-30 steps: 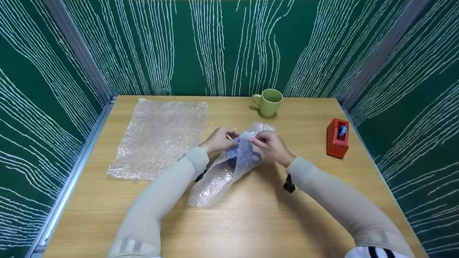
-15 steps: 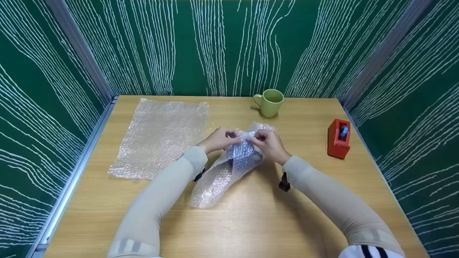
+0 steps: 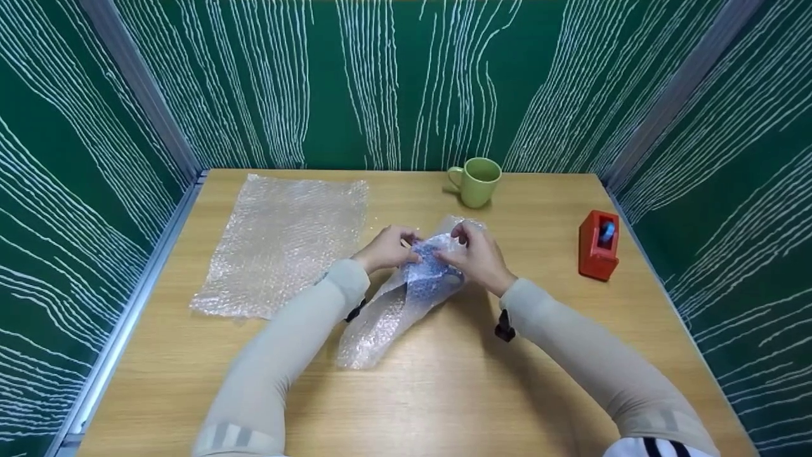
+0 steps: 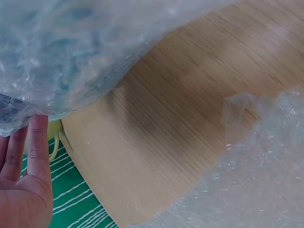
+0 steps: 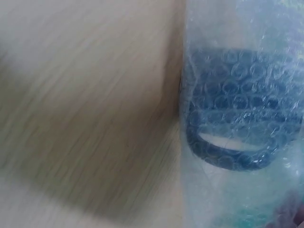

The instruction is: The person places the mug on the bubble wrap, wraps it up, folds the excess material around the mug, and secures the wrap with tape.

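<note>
A blue mug (image 3: 428,276) lies inside a sheet of bubble wrap (image 3: 374,333) near the middle of the table. Its handle (image 5: 232,160) shows through the layer of bubbles in the right wrist view. My left hand (image 3: 388,247) holds the wrapped mug from the left, thumb on top of the plastic. From the other side my right hand (image 3: 480,257) grips the wrap at the mug's upper end, with the thumb pressed on it. In the left wrist view the fingers of my left hand (image 4: 31,175) touch the wrap from below; their tips are partly hidden.
A second bubble wrap sheet (image 3: 292,241) lies flat on the left of the wooden table (image 3: 444,400). Towards the back stands a green mug (image 3: 479,183). A red tape dispenser (image 3: 598,246) with blue tape sits at the right. Green walls with white lines enclose the table.
The wrap's flap has been drawn over the mug and now covers more of its body and handle. My right hand's thumb and index finger have spread apart; my left hand has barely moved.
</note>
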`<state>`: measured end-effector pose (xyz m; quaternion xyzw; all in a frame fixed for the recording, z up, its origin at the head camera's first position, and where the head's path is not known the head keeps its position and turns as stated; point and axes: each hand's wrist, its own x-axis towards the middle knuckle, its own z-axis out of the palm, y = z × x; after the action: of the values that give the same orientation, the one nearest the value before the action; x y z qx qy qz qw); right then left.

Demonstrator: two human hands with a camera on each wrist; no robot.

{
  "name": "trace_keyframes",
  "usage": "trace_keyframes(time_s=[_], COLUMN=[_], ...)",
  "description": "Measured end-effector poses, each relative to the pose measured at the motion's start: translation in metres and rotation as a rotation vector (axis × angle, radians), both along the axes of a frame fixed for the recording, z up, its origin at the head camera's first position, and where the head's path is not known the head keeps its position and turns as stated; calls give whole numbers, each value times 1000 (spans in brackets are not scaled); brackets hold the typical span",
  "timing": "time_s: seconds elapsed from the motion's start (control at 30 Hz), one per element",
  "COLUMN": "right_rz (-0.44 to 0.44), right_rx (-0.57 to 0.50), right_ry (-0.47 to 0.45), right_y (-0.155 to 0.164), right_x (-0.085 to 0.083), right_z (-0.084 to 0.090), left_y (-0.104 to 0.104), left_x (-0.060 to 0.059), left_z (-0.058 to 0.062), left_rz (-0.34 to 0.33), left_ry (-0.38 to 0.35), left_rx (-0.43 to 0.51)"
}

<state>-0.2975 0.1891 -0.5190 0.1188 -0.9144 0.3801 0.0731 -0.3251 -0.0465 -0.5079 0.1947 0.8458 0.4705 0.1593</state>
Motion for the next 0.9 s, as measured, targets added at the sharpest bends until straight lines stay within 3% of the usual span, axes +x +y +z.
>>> trace_keyframes(time_s=[0.2, 0.33, 0.73, 0.9], right_rz=[-50, -90, -145, -133], right_rx=[145, 171, -66, -121], right_ry=[96, 108, -55, -95], right_y=[0, -3, -19, -22], right_x=[14, 21, 21, 19], right_z=[0, -3, -9, -9], left_y=[1, 3, 15, 14], left_x=[0, 0, -1, -1], left_z=[-2, -2, -7, -6], left_rz=[12, 23, 77, 55], left_ry=[6, 1, 22, 17], left_rx=[-8, 7, 16, 5])
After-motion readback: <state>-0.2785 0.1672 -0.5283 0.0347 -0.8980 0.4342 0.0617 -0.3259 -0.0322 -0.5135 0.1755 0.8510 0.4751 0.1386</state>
